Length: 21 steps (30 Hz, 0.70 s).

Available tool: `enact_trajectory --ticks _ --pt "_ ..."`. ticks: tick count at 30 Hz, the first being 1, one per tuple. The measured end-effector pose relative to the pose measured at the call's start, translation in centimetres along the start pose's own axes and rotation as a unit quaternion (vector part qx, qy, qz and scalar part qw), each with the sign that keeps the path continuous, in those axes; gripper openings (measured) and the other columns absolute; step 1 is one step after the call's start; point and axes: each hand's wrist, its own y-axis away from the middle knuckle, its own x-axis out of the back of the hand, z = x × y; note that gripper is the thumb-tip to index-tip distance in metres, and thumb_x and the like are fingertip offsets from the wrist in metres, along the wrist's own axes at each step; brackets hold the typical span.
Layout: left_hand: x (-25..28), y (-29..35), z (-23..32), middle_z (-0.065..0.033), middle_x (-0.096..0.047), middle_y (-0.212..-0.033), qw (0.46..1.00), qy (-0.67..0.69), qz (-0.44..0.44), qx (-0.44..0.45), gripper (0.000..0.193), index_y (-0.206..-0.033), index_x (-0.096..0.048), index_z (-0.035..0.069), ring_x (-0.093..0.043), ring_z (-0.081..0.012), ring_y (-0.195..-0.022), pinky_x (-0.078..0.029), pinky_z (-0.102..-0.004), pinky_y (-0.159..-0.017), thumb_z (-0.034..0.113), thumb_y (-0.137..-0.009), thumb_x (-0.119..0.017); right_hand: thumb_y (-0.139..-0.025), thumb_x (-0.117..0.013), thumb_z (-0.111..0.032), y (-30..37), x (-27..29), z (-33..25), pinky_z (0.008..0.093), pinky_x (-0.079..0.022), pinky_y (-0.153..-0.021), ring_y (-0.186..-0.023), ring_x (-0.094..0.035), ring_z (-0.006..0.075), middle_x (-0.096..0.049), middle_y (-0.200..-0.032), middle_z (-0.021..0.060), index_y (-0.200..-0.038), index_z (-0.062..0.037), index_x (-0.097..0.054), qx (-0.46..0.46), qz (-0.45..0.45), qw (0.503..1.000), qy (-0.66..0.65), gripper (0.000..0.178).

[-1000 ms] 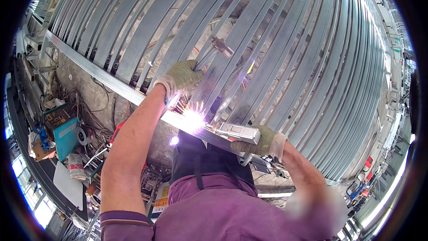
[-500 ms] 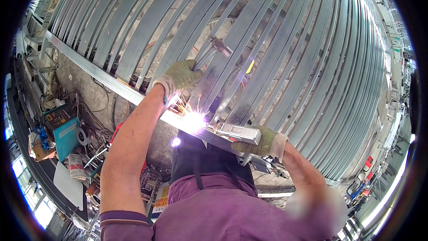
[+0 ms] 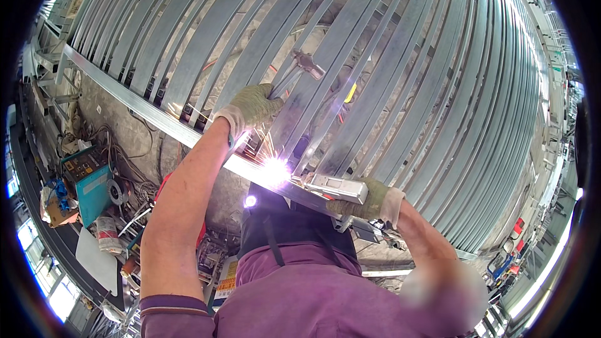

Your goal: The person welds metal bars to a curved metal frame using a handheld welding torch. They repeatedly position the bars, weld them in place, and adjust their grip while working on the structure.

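Observation:
My left hand [image 3: 253, 106], in a greenish work glove, is closed around the handle of a hammer [image 3: 308, 64]; the hammer's metal head points away over the slats. My right hand [image 3: 372, 200], gloved too, grips a silver box-shaped tool [image 3: 338, 188] whose exact kind I cannot make out. Its narrow end lies towards a glaring welding arc [image 3: 274, 171] on the near steel rail [image 3: 241, 166]. Sparks fly up between my two hands. The glare hides the joint itself.
Long grey steel slats [image 3: 369, 56] run away from the rail, with gaps between them. At the left stand a teal machine [image 3: 91, 181] with a control panel and a white round container [image 3: 107, 235]. Tangled cables [image 3: 125, 156] lie on the floor. Something yellow [image 3: 350, 92] shows among the slats.
The arc's bright spot has shifted very slightly to the right along the rail, and the spark spray has a different shape. Both hands have hardly moved.

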Motion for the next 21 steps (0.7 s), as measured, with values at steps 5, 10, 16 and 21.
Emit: enact_trajectory --ticks 5,10,16,21 --pt "0.1 0.3 0.2 -0.0093 -0.078 -0.095 1.0 0.018 -0.001 0.011 0.029 -0.116 -0.076 -0.001 -0.074 -0.0199 -0.082 -0.06 -0.037 -0.079 0.026 -0.106 -0.076 -0.102 -0.084 -0.054 0.2 -0.2 0.5 0.0359 -0.064 -0.099 -0.114 -0.079 0.0194 -0.085 -0.124 0.009 -0.145 -0.0116 -0.074 -0.015 0.0 1.0 -0.015 0.062" --pt "-0.1 0.3 -0.1 -0.0138 -0.077 -0.091 1.0 -0.007 0.016 0.006 0.034 -0.119 -0.075 0.0 -0.076 -0.0231 -0.08 -0.061 -0.0406 -0.077 0.03 -0.103 -0.075 -0.102 -0.084 -0.054 0.0 -0.2 1.2 0.0357 -0.064 -0.099 -0.114 -0.079 0.0192 -0.085 -0.124 0.0091 -0.144 -0.0112 -0.074 -0.027 -0.001 0.999 0.032 0.061" --pt "-0.1 0.8 0.5 -0.0118 -0.078 -0.096 0.999 0.047 0.006 0.011 0.03 -0.12 -0.074 -0.003 -0.074 -0.0206 -0.08 -0.059 -0.0366 -0.074 0.024 -0.107 -0.077 -0.102 -0.084 -0.052 0.5 -0.4 0.9 0.0358 -0.064 -0.1 -0.115 -0.079 0.02 -0.085 -0.126 0.0091 -0.145 -0.0111 -0.073 -0.026 0.007 1.0 0.005 0.061" --pt "-0.1 0.6 0.4 -0.0133 -0.078 -0.097 0.995 0.094 -0.001 0.022 0.028 -0.119 -0.073 -0.004 -0.072 -0.0204 -0.077 -0.057 -0.0356 -0.074 0.021 -0.107 -0.076 -0.098 -0.089 -0.053 0.8 -0.9 1.2 0.0362 -0.063 -0.095 -0.109 -0.079 0.0195 -0.085 -0.121 0.0089 -0.142 -0.0099 -0.076 0.02 0.028 0.998 -0.047 0.064"
